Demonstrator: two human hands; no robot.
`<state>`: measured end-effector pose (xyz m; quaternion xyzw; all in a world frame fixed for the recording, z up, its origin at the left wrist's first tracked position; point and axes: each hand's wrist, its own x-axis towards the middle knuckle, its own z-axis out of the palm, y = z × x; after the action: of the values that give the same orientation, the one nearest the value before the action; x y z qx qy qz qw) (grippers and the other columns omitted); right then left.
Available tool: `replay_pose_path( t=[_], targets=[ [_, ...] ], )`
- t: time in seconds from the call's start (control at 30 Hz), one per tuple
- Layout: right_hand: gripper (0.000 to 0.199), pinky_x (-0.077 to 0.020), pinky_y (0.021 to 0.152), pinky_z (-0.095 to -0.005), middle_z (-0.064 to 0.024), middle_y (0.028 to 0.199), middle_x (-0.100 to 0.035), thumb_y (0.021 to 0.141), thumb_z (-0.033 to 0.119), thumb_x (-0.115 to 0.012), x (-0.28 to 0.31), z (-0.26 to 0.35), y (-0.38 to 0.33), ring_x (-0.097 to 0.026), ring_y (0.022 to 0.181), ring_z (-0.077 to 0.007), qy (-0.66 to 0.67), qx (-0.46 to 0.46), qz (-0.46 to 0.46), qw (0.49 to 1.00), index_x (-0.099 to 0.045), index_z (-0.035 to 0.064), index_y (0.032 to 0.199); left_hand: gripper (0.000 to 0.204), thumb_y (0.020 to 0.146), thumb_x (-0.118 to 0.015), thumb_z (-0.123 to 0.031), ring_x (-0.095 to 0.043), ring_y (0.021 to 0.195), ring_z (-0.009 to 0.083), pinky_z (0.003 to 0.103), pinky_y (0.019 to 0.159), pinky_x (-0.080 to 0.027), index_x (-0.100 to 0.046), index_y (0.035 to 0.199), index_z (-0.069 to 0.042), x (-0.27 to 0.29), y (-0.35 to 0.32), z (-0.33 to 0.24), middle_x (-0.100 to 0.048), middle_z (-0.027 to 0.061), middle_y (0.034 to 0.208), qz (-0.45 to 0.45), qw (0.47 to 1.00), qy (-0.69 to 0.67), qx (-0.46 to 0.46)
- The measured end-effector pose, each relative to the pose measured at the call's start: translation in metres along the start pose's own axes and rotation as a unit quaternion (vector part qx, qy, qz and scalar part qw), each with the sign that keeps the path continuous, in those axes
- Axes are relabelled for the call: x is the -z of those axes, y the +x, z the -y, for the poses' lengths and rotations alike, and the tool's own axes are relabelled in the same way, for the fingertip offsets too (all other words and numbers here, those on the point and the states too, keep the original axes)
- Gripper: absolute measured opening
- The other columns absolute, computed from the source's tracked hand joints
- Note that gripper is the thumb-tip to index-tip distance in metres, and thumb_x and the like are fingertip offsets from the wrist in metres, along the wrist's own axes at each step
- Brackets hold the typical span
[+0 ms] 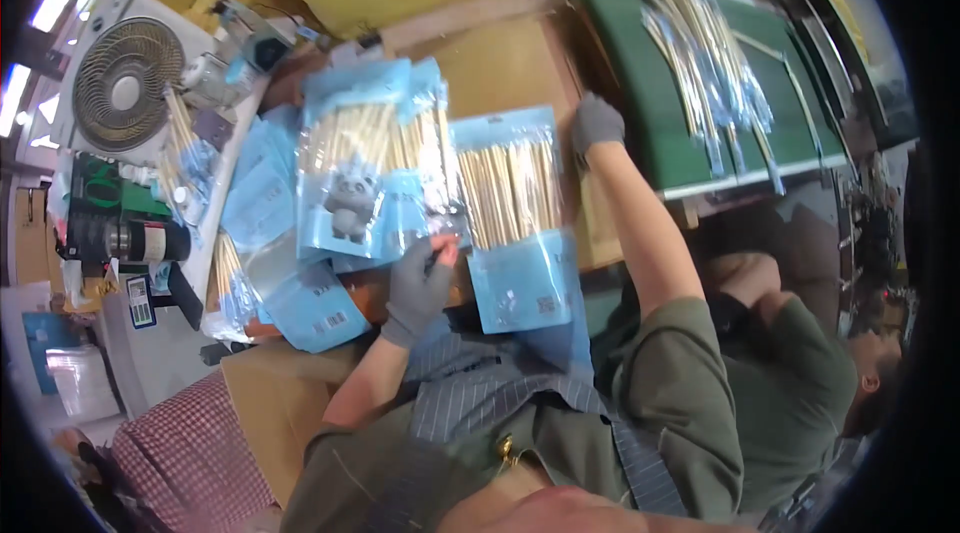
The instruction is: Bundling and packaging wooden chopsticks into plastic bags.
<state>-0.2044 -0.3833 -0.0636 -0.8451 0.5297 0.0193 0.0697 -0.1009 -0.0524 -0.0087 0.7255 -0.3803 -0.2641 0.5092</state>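
My left hand (418,285), in a grey glove with bare fingertips, has its fingers curled between two light blue pouches. One is a panda-printed pouch (350,195) on a pile; the other is a clear-windowed pouch (518,278) full of pale wooden sticks like chopsticks, its lower end over the table's near edge. Whether the fingertips pinch a pouch edge is hard to see. My right hand (600,125), also gloved in grey, is closed beyond the second pouch's upper right corner, beside the green belt (625,53); what it holds, if anything, is hidden.
Wrapped sticks (705,63) lie bunched on the belt. More blue pouches (265,198) overlap at the left, near a fan (128,85) and a black flask (140,241). A cardboard box (270,383) stands below. Another person (790,373) sits close at my right.
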Motion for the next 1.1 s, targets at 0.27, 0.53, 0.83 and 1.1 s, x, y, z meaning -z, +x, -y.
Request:
replay_pose_path(
  t=[0.27,0.53,0.83,1.1],
  targets=[
    [0.04,-0.048,0.084,-0.045,-0.0275,0.102,-0.062,0.078,0.021,-0.058,0.164,-0.011,-0.019,-0.06,0.097,-0.0428,0.066,0.012,-0.08,0.995,-0.051,-0.0012,0.109,0.034,0.087,-0.057,-0.031,-0.064,0.079,0.0312,0.038,0.07,-0.049,-0.063,0.099,0.001,0.004,0.056,-0.004,-0.066,0.0177,0.087,0.019,0.967,0.255,-0.013],
    [0.044,-0.0478,0.081,-0.033,-0.0151,0.103,-0.064,0.083,0.032,-0.066,0.156,-0.004,-0.136,-0.062,0.091,-0.0226,0.32,0.123,-0.1,0.934,-0.059,0.0017,0.114,0.031,0.075,-0.061,-0.029,-0.064,0.086,0.0383,0.042,0.075,-0.052,-0.067,0.087,-0.001,-0.009,0.147,0.031,-0.066,0.0234,0.092,0.061,0.915,0.389,0.081],
    [0.028,-0.0465,0.057,-0.0227,-0.0058,0.082,-0.064,0.094,0.026,-0.053,0.077,0.056,-0.163,-0.059,0.065,-0.0095,0.702,0.04,0.115,0.702,-0.059,-0.0008,0.1,0.025,0.08,-0.064,-0.02,-0.062,0.067,0.0204,0.034,0.063,-0.049,-0.058,0.093,0.001,-0.044,0.036,-0.055,-0.063,0.0141,0.074,0.115,0.971,0.146,-0.149],
    [0.024,-0.0428,0.049,-0.0233,-0.0065,0.067,-0.062,0.096,0.022,-0.046,0.123,0.007,-0.126,-0.055,0.051,-0.0101,0.586,0.047,-0.003,0.809,-0.058,0.0017,0.102,0.029,0.083,-0.066,-0.017,-0.056,0.07,0.0101,0.024,0.064,-0.046,-0.06,0.107,-0.001,-0.02,-0.014,-0.021,-0.063,0.0057,0.081,0.142,0.989,0.03,-0.029]
  ],
)
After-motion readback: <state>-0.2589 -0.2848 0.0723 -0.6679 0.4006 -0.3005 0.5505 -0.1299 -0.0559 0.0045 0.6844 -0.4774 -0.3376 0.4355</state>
